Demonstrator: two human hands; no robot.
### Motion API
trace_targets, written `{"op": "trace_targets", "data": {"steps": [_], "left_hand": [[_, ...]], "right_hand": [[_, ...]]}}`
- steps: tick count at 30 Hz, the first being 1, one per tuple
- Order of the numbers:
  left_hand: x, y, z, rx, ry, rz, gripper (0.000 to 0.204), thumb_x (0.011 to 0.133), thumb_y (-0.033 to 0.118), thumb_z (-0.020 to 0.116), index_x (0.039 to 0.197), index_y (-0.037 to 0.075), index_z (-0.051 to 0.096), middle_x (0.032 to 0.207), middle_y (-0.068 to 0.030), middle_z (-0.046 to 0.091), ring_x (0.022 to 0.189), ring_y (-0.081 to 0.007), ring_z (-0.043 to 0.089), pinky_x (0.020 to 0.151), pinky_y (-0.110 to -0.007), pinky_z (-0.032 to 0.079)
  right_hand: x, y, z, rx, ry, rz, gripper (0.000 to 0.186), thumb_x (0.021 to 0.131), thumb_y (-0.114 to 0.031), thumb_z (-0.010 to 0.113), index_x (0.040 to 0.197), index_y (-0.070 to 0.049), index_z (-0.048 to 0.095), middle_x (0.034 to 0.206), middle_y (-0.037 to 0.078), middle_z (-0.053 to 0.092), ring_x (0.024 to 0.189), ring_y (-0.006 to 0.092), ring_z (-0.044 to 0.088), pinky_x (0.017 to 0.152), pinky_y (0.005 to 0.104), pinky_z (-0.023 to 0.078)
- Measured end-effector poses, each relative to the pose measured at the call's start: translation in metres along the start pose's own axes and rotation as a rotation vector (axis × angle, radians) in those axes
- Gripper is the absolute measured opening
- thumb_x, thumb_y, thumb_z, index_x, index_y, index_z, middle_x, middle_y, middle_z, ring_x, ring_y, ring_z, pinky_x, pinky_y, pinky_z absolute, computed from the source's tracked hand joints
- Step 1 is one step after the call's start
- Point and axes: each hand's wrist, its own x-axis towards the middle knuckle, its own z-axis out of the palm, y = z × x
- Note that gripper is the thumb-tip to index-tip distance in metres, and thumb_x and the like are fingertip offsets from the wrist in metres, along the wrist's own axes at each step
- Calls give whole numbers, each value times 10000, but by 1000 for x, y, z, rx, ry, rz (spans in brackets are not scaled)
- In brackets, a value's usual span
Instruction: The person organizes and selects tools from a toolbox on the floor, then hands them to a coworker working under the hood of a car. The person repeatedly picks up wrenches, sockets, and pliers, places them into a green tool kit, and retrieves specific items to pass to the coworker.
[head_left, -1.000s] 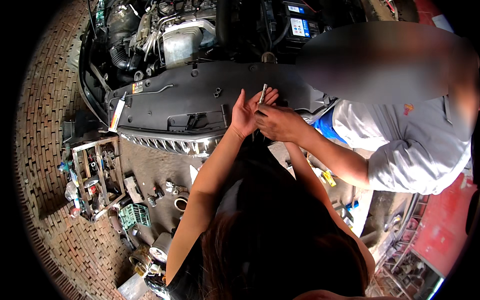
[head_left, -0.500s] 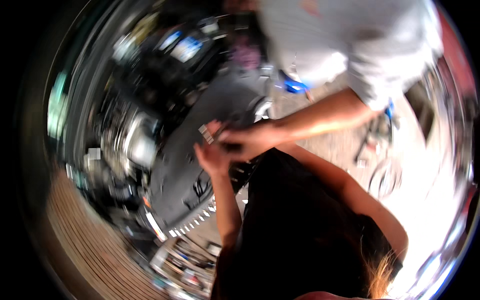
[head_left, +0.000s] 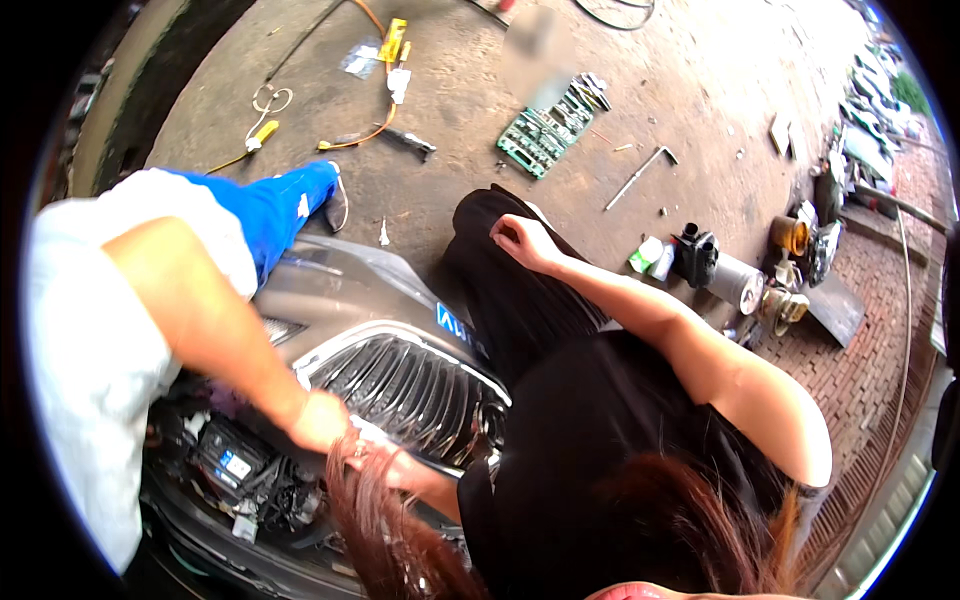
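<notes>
My left hand (head_left: 395, 466) is low over the front edge of a car's engine bay, beside the chrome-rimmed grille (head_left: 405, 385). A co-worker's hand (head_left: 322, 420) reaches in from the left and meets it. Strands of long hair hang across my fingers, so whatever lies between the two hands is hidden. Away from the car, my right hand (head_left: 525, 242) hangs over my black clothing (head_left: 500, 290). Its fingers are loosely curled, with nothing visible in them.
The co-worker, in a white shirt (head_left: 90, 370) and blue trousers (head_left: 280, 205), leans over the car at left. On the floor lie a green socket set (head_left: 545, 128), a long-handled wrench (head_left: 640, 178) and an orange cable (head_left: 375, 133). Car parts (head_left: 735, 280) stand at right.
My view has swung round, bringing the grille and workshop floor into sight. The co-worker's hand is still at my left hand. My right hand, hidden before, now shows.
</notes>
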Motion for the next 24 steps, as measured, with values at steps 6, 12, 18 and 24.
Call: {"op": "trace_targets", "data": {"steps": [6,12,18,24], "left_hand": [[8,-99,22,85,26,-156,267,948,167,474,1177,34,511,1211,-88,563,1112,-223,520,1002,-418,394],[31,-234,26,189,131,-251,259,950,174,472,1167,38,512,1200,-94,567,1098,-226,527,989,-416,401],[48,-371,0,272,262,-273,252,951,180,471,1158,41,514,1190,-99,572,1085,-229,533,977,-414,407],[67,-473,-34,338,382,-291,246,953,186,469,1148,44,515,1179,-105,577,1071,-231,540,965,-411,413]], "right_hand": [[17,94,-47,54,-38,160,125,815,-103,611,913,-27,606,814,102,646,751,203,638,703,307,496],[75,237,-99,12,-68,258,136,821,-139,602,909,-36,607,816,131,645,769,264,646,708,339,502],[181,455,-159,-224,-158,275,159,782,-168,610,882,-45,628,863,148,642,813,322,634,741,396,502],[305,631,-186,-391,96,293,141,781,-159,602,899,-83,609,874,156,625,833,349,600,748,420,484]]}}
